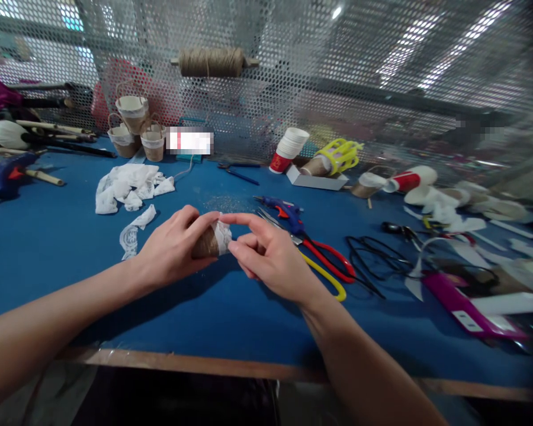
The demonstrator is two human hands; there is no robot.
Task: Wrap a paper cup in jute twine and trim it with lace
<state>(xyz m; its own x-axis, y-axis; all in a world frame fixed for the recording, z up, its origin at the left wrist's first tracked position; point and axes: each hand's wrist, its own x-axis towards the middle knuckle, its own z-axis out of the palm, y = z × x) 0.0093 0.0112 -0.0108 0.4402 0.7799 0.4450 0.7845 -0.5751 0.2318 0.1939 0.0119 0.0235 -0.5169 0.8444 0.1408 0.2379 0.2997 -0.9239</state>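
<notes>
My left hand [171, 239] is wrapped round a small cup [205, 244] covered in brown twine, which lies on its side with its mouth toward the right. A band of white lace [223, 238] circles the rim. My right hand [270, 251] has its index finger on the upper edge of the lace and its thumb on the lower edge, gripping the rim between them. Left of my left hand lies a loose strip of lace [135, 231]. Behind it is a heap of white lace [128, 186]. Beyond my right hand lie a blue glue gun [288, 213] and scissors [326, 260] with red and yellow handles.
Small twine baskets [133, 130] are stacked at the back left. Blue-handled pliers [240, 171], stacked paper cups [288, 151] and a white box [315, 179] stand along the back. Black cable [377, 254] and a purple power strip [466, 307] lie at right.
</notes>
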